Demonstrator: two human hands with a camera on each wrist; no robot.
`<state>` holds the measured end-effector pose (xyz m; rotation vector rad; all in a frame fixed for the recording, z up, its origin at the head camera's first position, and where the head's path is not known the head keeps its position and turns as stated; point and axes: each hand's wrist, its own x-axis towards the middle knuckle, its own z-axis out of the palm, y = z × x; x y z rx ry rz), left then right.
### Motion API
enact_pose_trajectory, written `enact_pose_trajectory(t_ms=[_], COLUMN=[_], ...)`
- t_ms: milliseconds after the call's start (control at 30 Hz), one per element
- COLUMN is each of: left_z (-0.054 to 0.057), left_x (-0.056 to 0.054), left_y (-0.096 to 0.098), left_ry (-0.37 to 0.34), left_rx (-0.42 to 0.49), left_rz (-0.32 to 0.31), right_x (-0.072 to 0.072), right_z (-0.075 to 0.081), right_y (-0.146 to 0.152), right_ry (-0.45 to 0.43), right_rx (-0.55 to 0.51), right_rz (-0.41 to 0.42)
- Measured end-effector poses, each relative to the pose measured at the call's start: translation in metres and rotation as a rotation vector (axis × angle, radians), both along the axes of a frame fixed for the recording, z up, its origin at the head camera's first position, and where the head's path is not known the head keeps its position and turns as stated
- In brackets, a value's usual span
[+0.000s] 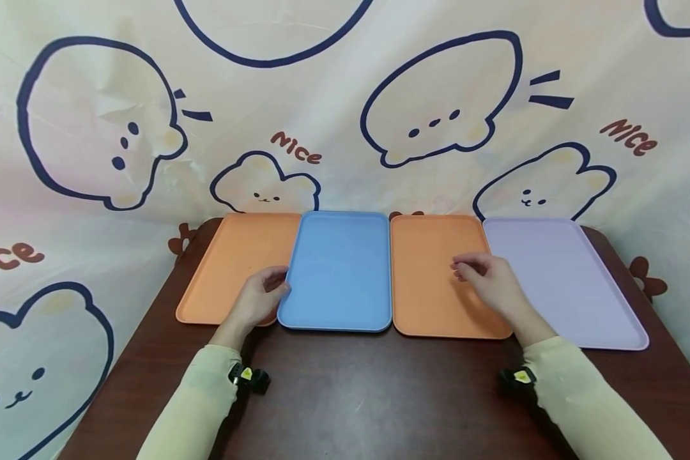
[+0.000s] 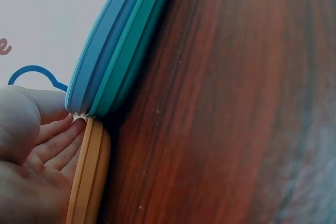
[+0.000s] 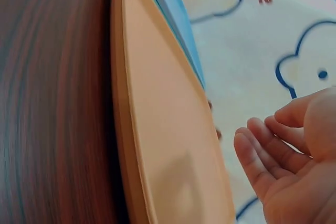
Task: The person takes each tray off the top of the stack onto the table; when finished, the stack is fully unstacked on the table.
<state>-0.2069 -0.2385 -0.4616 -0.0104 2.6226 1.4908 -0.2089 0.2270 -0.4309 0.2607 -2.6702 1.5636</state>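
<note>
Found in the left wrist view, and hidden from the head view: a green tray [image 2: 128,59] directly beneath the blue tray [image 1: 339,275], edges stacked. Caught in the right wrist view as only a thin green strip under the blue. Recorded complete in the head view alone: a row on the dark table [image 1: 333,396], running from the first orange tray [image 1: 250,243] through the blue tray and second orange tray [image 1: 431,255] to the lavender tray [image 1: 558,281].

Located the blue tray second from the left, lying flat, edge to edge with both orange neighbours. Aligned with long axis running away from the person toward the patterned backdrop [image 1: 333,115], short edge facing near.

Observed the left hand [image 1: 257,297] at the blue tray's left edge, thumb and fingertips against the rim; cannot tell whether pinching or merely touching. Observed the right hand [image 1: 490,281] holding nothing, fingers loosely bent, above the second orange tray. Confirmed clear of that surface in the right wrist view.
</note>
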Motion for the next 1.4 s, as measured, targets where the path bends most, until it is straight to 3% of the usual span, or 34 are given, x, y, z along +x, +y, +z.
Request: enact_pose_trajectory(t_ms=[300,500,667,933,1167,1400], left_z=[0.000,-0.002,-0.003,-0.002,-0.004,-0.005], left_x=[-0.002,-0.002,-0.001,-0.001,-0.002,-0.002], left_y=[0.001,0.000,-0.001,-0.002,-0.002,-0.004], left_ry=[-0.009,-0.013,-0.016,-0.007,0.021,0.040], left_rx=[-0.005,-0.011,-0.007,-0.008,0.002,-0.005], left_rz=[-0.003,0.005,0.004,-0.005,-0.005,-0.017], right_x=[-0.006,-0.010,-0.016,-0.023,-0.024,-0.028], right_z=[-0.012,-0.019,-0.022,-0.031,-0.029,-0.030], right_y=[-0.051,-0.074,-0.089,-0.111,-0.122,-0.128], right_ry=[-0.119,-0.095,-0.121,-0.242,-0.257,-0.154], right_rx=[0.071,0.114,0.096,0.027,0.144,0.330], right_rz=[0.068,0.074,0.070,0.038,-0.009,0.017])
